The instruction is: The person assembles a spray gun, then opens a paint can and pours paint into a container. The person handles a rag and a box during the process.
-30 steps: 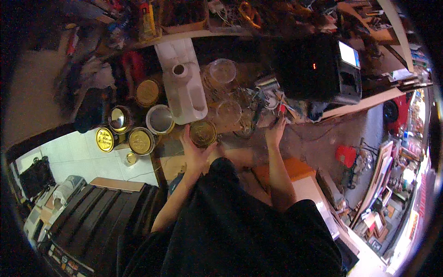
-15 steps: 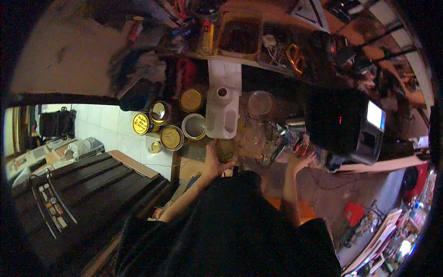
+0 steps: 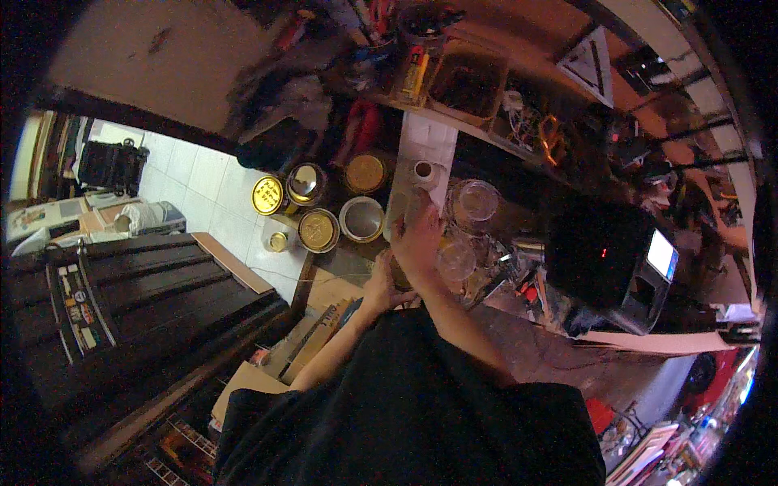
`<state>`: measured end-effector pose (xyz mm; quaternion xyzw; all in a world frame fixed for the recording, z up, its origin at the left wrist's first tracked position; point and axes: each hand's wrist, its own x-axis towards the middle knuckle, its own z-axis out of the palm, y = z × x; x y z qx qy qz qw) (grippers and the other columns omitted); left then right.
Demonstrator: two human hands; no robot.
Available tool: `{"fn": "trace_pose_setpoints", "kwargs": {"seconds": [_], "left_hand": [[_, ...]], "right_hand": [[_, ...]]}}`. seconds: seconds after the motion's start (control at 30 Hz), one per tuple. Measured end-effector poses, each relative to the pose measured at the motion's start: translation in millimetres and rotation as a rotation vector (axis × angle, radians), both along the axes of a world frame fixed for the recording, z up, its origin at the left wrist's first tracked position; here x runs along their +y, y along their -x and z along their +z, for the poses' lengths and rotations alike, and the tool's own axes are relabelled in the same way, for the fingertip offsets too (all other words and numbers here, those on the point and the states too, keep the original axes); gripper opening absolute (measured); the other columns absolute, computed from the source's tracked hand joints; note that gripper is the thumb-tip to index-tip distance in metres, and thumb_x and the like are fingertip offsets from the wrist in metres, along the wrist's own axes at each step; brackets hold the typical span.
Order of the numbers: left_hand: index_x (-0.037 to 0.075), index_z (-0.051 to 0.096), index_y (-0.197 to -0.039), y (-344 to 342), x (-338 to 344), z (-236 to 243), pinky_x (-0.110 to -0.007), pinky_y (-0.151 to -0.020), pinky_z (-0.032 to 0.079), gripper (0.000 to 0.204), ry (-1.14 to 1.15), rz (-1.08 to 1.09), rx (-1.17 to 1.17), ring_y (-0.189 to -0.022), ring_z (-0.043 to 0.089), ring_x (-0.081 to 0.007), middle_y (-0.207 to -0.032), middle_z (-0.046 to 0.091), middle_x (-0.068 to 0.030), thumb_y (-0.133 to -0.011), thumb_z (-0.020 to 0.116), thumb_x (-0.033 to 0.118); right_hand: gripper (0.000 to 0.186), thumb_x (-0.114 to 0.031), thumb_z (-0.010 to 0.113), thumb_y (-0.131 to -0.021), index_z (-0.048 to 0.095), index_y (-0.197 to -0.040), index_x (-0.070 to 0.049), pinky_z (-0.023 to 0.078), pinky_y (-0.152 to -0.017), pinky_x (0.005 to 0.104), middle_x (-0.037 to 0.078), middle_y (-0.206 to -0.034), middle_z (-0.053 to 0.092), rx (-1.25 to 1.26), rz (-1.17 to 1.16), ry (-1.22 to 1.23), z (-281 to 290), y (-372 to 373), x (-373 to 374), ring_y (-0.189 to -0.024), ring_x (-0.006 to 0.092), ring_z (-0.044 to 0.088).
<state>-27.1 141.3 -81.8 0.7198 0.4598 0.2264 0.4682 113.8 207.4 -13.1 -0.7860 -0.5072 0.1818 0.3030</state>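
Observation:
My left hand curls around a round gold-topped can at the near edge of the work surface. My right forearm covers most of that can now. Over the body of a white plastic jug lies my right hand, its fingers pointing away from me. Dim light and blur hide whether those fingers grip the jug. The jug's round open neck shows just beyond them. Right of the hand sit a clear round container and, nearer, another clear round piece.
Left of the jug stand several cans, among them an open pale-lined can and a gold-lidded can. A black machine with a lit screen stands at the right. Boxes of tools and cables line the back.
My right hand has swung left from the metal tools to the jug, crossing over the can. My left hand has stayed at the can. The view has shifted and tilted.

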Motion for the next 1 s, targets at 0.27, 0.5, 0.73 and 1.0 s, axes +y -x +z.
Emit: {"fn": "trace_pose_setpoints", "kwargs": {"seconds": [0.27,0.5,0.73,1.0], "left_hand": [[0.005,0.028,-0.147,1,19,20,-0.047,-0.11,0.038,0.11,-0.017,-0.108,0.089,-0.134,0.038,-0.0445,-0.144,0.037,-0.0253,-0.058,0.09,0.025],[0.003,0.028,-0.147,1,36,24,-0.046,-0.113,0.035,0.109,0.025,-0.175,0.049,-0.137,0.034,-0.045,-0.146,0.034,-0.0271,-0.059,0.089,0.021],[0.009,0.023,-0.152,-8,53,33,-0.048,-0.113,0.035,0.115,0.082,-0.263,0.139,-0.136,0.037,-0.0453,-0.148,0.034,-0.0258,-0.061,0.09,0.031],[0.011,0.025,-0.153,-7,60,30,-0.049,-0.114,0.034,0.115,0.079,-0.288,0.097,-0.141,0.03,-0.0461,-0.153,0.028,-0.0295,-0.063,0.089,0.042]], "right_hand": [[0.07,-0.017,0.072,-0.078,0.04,-0.139,-0.006,0.043,-0.099,0.0521,0.025,-0.128,0.057,0.102,0.271,-0.187,14,-57,21,-0.113,0.0456,0.057],[0.068,-0.015,0.07,-0.08,0.039,-0.14,-0.012,0.05,-0.09,0.0511,0.024,-0.128,0.058,-0.023,0.395,0.01,32,-87,38,-0.11,0.047,0.058],[0.062,-0.016,0.067,-0.085,0.041,-0.141,-0.012,0.045,-0.099,0.0499,0.023,-0.137,0.052,-0.014,0.564,-0.192,22,-106,36,-0.119,0.0461,0.053],[0.056,-0.015,0.065,-0.087,0.047,-0.14,-0.016,0.043,-0.104,0.0513,0.02,-0.141,0.05,-0.057,0.639,0.051,52,-115,47,-0.123,0.0441,0.051]]}}
